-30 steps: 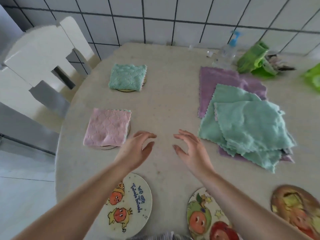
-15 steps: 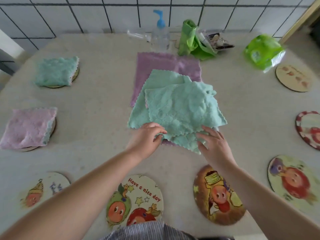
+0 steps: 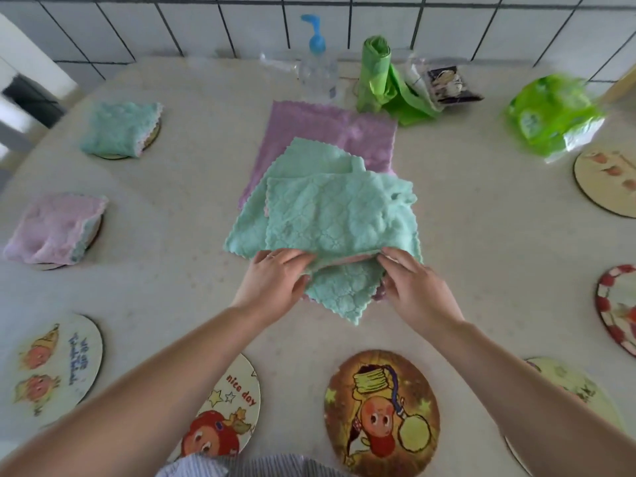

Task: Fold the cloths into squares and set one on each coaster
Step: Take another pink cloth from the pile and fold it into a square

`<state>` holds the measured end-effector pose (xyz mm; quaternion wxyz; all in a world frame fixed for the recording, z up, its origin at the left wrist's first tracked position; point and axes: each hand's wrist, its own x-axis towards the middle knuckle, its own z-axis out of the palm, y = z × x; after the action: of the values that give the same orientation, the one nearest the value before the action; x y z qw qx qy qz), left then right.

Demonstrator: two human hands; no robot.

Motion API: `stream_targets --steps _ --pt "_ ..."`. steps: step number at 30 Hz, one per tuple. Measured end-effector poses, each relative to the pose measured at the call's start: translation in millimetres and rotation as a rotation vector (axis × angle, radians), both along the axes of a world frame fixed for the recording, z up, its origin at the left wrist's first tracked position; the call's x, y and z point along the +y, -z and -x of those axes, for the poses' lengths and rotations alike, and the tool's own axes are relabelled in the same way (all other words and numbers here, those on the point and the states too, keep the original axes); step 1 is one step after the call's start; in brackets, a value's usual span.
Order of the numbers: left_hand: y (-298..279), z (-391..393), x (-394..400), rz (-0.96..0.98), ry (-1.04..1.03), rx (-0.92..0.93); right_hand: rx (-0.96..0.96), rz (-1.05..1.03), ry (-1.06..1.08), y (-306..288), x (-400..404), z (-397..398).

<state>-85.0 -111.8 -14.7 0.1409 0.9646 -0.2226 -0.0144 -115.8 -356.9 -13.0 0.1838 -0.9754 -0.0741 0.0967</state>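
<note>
Gripping the near edge of the top mint-green cloth [image 3: 340, 215], both hands are right on the pile. The left hand [image 3: 273, 282] has its fingers curled over the cloth's near-left corner, thumb tucked beneath the edge; the right hand [image 3: 413, 287] pinches the near-right corner the same way, fingers on top. Between the two hands that edge is raised, showing a pink underside, and a corner of another green cloth [image 3: 344, 294] pokes toward the person just beneath the thumbs. Beyond the fingertips, a purple cloth [image 3: 327, 129] lies flat at the bottom of the pile on the table [image 3: 172, 208].

Well out past the left hand, a folded pink cloth [image 3: 55, 228] sits on a coaster whose rim barely shows, and farther off a folded green cloth [image 3: 118, 129] sits on another coaster [image 3: 153, 136].

Near the left forearm lie two bare cartoon coasters, one at the far left [image 3: 51, 366] and one reading "nice day" [image 3: 223, 404]. Between the forearms sits a brown cartoon coaster [image 3: 380, 407]. Off the right hand, three more coasters run along the table edge [image 3: 605, 180], [image 3: 617, 304], [image 3: 571, 383].

Beyond the pile: a pump bottle [image 3: 316, 63], a roll of green bags [image 3: 377, 70] and a green packet [image 3: 550, 111].
</note>
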Motion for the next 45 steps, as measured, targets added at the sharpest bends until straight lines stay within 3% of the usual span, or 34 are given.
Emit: stream_targets --steps 5,9,17,21,25,28,34,39,45 --pt "-16 -15 -6 0.02 -0.117 0.065 -0.194 -0.197 0.058 -26 5 -15" --pt "-31 -18 -8 0.141 -0.232 0.107 -0.297 -0.177 0.007 -60 16 -22" --pt "-124 -20 83 0.408 -0.166 -0.257 -0.475 0.113 -0.04 -141 61 -29" --pt "-159 -16 146 0.554 -0.196 -0.334 -0.606 0.2 -0.014 -168 105 -38" --pt "-164 -19 202 0.656 -0.308 -0.166 -0.521 0.119 0.048 -169 156 -49" --pt "-172 -20 241 0.761 -0.345 -0.098 -0.468 -0.163 0.157 -176 192 -54" --pt "-193 14 301 0.835 -0.415 -0.171 -0.405 -0.699 0.229 -186 244 -33" --pt "-151 59 333 0.765 -0.397 0.073 -0.141 -0.757 0.247 -135 263 17" --pt "-59 117 350 0.714 -0.476 0.399 0.212 -0.613 0.33 -41 273 79"
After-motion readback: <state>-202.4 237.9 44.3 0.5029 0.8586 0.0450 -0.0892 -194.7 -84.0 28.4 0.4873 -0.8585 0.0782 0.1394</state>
